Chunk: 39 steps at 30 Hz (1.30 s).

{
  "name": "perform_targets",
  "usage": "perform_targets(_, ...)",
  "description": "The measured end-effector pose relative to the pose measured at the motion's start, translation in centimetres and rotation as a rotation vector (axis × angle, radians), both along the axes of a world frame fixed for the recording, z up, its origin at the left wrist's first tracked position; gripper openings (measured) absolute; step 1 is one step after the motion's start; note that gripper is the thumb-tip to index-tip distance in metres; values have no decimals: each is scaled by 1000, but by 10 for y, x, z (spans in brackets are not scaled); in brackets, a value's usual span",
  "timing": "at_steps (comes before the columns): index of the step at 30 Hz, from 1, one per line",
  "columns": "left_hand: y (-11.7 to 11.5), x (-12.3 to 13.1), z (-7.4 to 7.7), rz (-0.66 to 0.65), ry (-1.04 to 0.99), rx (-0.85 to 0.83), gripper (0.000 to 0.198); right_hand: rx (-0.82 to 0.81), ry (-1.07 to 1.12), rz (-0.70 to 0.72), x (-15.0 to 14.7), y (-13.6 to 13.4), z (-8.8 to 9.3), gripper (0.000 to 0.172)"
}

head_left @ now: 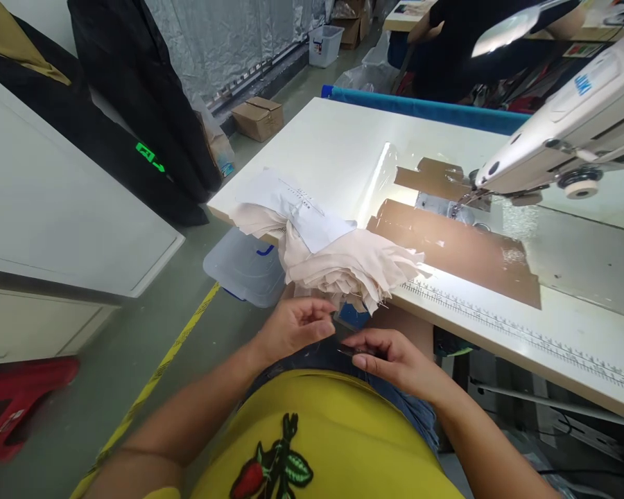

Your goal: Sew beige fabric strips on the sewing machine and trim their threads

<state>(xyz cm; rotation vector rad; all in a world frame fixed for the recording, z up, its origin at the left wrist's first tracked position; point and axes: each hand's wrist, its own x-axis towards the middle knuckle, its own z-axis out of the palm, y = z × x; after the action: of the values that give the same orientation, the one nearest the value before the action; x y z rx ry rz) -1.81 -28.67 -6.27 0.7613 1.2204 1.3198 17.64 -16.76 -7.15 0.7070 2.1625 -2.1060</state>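
My left hand (297,326) and my right hand (387,359) meet over my lap, just below the table's front edge. The left hand's fingers are curled in a pinch; what they hold is too small to see. My right hand grips a small dark metal tool, possibly thread snips (354,352), pointing left toward the other hand. Just above both hands a stack of pale beige fabric pieces (351,267) hangs over the edge of the white sewing table (333,138), with a white paper sheet (301,208) lying on top of it.
A white sewing machine (566,132) stands at the right, its needle area over brown cardboard guides (457,246). A clear plastic bin (244,267) sits on the floor under the table corner. Another person in dark clothing (462,48) sits beyond the table. White cabinet left.
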Motion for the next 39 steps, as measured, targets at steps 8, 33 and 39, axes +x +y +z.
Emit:
perform_targets(8,46,33,5,151,-237,-18,38,-61,12,-128,26,5,17,34)
perform_targets(33,30,34,-6,260,143,165,26,147,107,-222,-19,22,36,34)
perform_targets(39,31,37,-4,250,157,188,23,79,123,-281,-13,23,28,23)
